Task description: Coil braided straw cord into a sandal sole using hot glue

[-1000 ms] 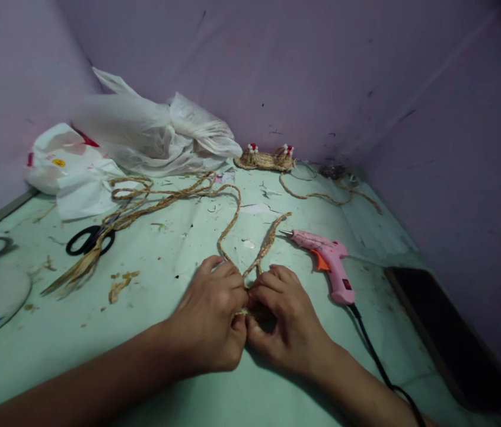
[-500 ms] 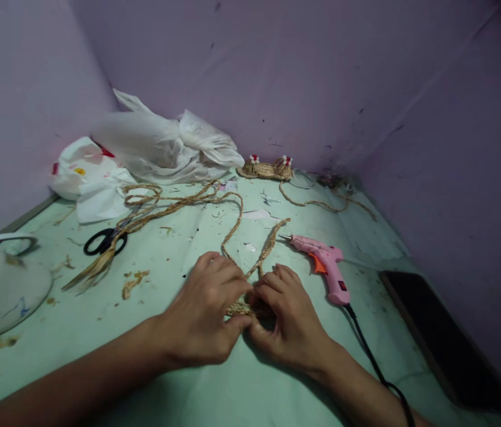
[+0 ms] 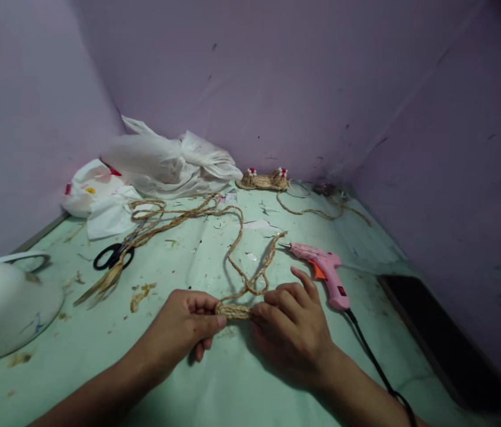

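Note:
Between my hands, just above the table, is a small flat coil of braided natural-fibre rope [image 3: 235, 312]. My left hand [image 3: 188, 326] pinches its left end between thumb and fingers. At the right end, my right hand [image 3: 292, 329] grips it with thumb and index finger, the little finger raised; its thumb is mostly hidden. A loose length of the same rope [image 3: 242, 273] runs from the coil in a loop and back toward the left. Right of the loop lies a pink glue gun [image 3: 321, 264] with an orange trigger, its nozzle pointing left.
Black-handled scissors [image 3: 112, 256] lie partly under a rope bundle [image 3: 174, 219]. A white bowl [image 3: 14, 314] stands at left, white plastic bags [image 3: 170, 166] behind. A finished-looking rope piece with beads [image 3: 262, 180] rests by the wall. At right is a dark phone-like slab [image 3: 437, 332].
My hands have moved apart, exposing the rope coil between them. My left hand has shifted left and turned, and my right little finger has lifted. The view has tilted slightly upward.

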Demonstrator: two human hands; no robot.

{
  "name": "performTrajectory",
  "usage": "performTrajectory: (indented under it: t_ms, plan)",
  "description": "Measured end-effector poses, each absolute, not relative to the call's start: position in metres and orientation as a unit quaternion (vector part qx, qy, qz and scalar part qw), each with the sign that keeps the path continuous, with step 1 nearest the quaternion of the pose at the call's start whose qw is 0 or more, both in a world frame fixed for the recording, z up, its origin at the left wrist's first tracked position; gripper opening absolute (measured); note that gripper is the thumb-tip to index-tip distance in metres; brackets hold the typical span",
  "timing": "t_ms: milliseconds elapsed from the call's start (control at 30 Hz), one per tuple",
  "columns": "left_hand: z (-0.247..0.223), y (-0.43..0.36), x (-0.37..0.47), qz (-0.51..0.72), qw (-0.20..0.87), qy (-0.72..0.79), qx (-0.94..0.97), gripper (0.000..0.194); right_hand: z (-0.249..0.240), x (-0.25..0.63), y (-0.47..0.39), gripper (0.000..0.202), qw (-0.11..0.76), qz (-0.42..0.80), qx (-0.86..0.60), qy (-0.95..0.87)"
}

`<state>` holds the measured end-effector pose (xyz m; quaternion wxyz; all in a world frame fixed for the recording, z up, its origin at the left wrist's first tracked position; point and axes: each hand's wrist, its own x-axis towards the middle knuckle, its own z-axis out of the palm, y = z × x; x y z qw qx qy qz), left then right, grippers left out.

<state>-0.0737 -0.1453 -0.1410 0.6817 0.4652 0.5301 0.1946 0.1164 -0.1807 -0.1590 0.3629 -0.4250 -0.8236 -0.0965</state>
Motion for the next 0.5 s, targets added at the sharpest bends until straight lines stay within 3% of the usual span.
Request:
performTrajectory:
  t_ms: [167,333,433,500]
  plan:
    - [-0.142,-0.141,-0.078,0.167,0.664,0.543,0.486,0.026,-0.16,0.127,-0.18,0.034,0.413,0.038,-0.43,-0.802]
    - [-0.143,-0.142,-0.08,0.141,0.656,0.548,0.499,0.026,-0.142,0.152,-0.164,0.004,0.461,0.055,-0.536,-0.705]
    - [-0.142,-0.142,-0.079,0.144,0.656,0.545,0.501,0.026,-0.12,0.155,-0.154,0.008,0.405,0.089,-0.539,-0.733]
    - [-0.143,-0.142,-0.079,0.152,0.661,0.541,0.498,0.027,-0.111,0.148,-0.151,0.013,0.307,0.102,-0.496,-0.806]
